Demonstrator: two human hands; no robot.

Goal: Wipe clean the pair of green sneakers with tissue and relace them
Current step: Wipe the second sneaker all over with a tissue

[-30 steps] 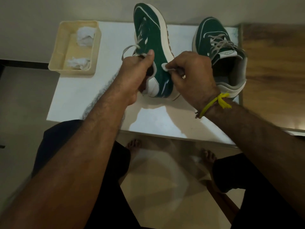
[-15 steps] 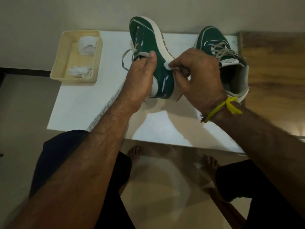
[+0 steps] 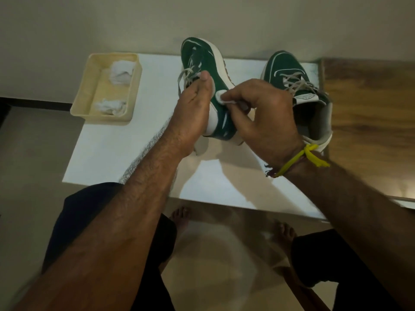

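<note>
My left hand (image 3: 193, 108) grips the light, stiff-soled sneaker (image 3: 208, 70) by its collar; right hand (image 3: 262, 113) pinches soft tissue (image 3: 221, 97) against it.

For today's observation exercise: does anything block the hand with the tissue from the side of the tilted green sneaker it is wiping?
Nothing visible does. The right hand presses the tissue straight against the tilted sneaker, which the left hand steadies. The other sneaker stands apart to the right.

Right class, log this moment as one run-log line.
step: wiping | left hand: holds tilted sneaker | right hand: presses tissue to its side | other sneaker: on table
</note>
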